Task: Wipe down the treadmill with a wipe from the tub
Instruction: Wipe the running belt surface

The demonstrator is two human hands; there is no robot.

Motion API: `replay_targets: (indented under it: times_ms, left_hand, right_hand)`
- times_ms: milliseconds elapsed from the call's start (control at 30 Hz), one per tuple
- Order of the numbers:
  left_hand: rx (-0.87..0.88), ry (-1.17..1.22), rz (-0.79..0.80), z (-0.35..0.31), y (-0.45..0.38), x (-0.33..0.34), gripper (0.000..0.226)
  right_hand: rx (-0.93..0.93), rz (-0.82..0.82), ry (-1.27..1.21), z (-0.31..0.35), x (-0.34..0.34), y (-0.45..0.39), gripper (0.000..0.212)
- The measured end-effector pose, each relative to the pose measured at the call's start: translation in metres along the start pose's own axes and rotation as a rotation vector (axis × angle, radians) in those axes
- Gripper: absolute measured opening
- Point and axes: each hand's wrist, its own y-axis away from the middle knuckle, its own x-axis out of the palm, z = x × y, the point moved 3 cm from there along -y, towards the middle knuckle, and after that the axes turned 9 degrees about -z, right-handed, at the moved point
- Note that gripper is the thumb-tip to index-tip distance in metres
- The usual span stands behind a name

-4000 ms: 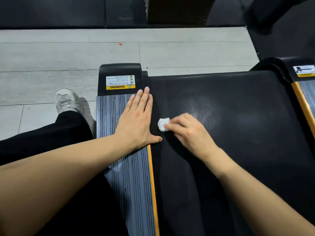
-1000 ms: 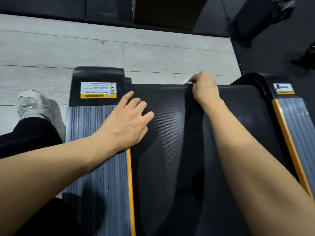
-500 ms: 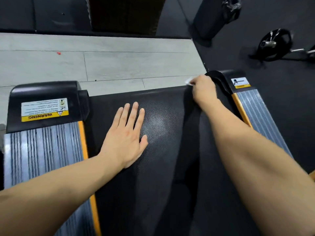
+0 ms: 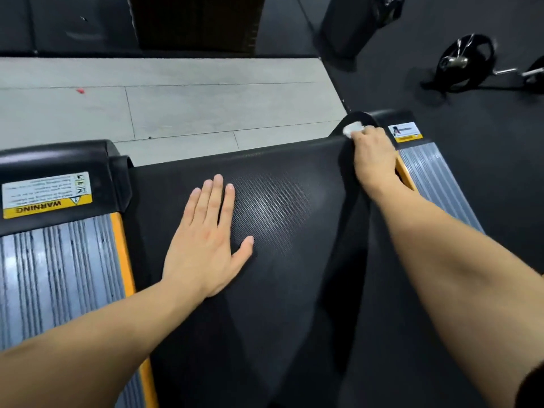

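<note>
One treadmill belt (image 4: 279, 260), black and textured. Two grey ribbed side rails (image 4: 56, 278), each edged in orange; two black end caps, each with one warning label (image 4: 44, 194). One white wipe (image 4: 351, 128), bunched small, at the belt's far right corner. My left hand (image 4: 206, 242): fingers straight, spread flat, palm pressed on the belt. My right hand (image 4: 372, 156): fingers curled, pinching the wipe against that corner. One weight plate (image 4: 468, 58) on the dark floor beyond.
</note>
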Motion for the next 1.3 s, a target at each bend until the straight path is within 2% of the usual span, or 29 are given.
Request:
replay_targets:
  times_ms: [100,200,333,433,633,800,867,933,1067,1200,1300]
  left_hand:
    - [0.000,0.018,0.015,0.001,-0.002,0.000,0.090]
    - [-0.006,0.032,0.071,0.001,-0.003,-0.004,0.090]
    - [0.053,0.041,0.202,0.012,-0.010,-0.018,0.092]
    - [0.124,-0.077,0.305,0.032,-0.010,-0.044,0.090]
    - [0.093,-0.308,0.350,0.070,0.046,-0.078,0.091]
    - [0.072,-0.222,0.301,0.070,0.072,-0.101,0.073]
    - [0.048,-0.187,0.284,0.066,0.079,-0.116,0.066]
    - [0.026,-0.175,0.248,0.064,0.088,-0.132,0.059]
    - [-0.029,-0.164,0.155,0.072,0.107,-0.171,0.046]
    - [-0.112,-0.167,0.145,0.093,0.121,-0.209,0.048]
    - [-0.182,-0.152,0.099,0.116,0.133,-0.229,0.047]
  right_hand:
    - [0.194,-0.088,-0.033,0.001,0.002,0.019,0.033]
    - [0.276,-0.151,-0.176,0.024,0.000,0.048,0.035]
    - [0.171,-0.212,-0.385,0.086,-0.017,0.084,0.031]
    - [0.087,-0.199,-0.537,0.149,-0.033,0.109,0.030]
    - [-0.072,-0.138,-0.670,0.241,-0.058,0.159,0.031]
    - [-0.246,0.015,-0.637,0.256,-0.083,0.186,0.038]
    - [-0.275,0.143,-0.597,0.249,-0.092,0.179,0.047]
    - [-0.264,0.199,-0.565,0.246,-0.103,0.173,0.050]
    - [-0.185,0.109,-0.669,0.255,-0.134,0.181,0.043]
    - [-0.120,0.035,-0.857,0.276,-0.159,0.192,0.034]
    - [-0.101,0.043,-0.946,0.309,-0.176,0.190,0.038]
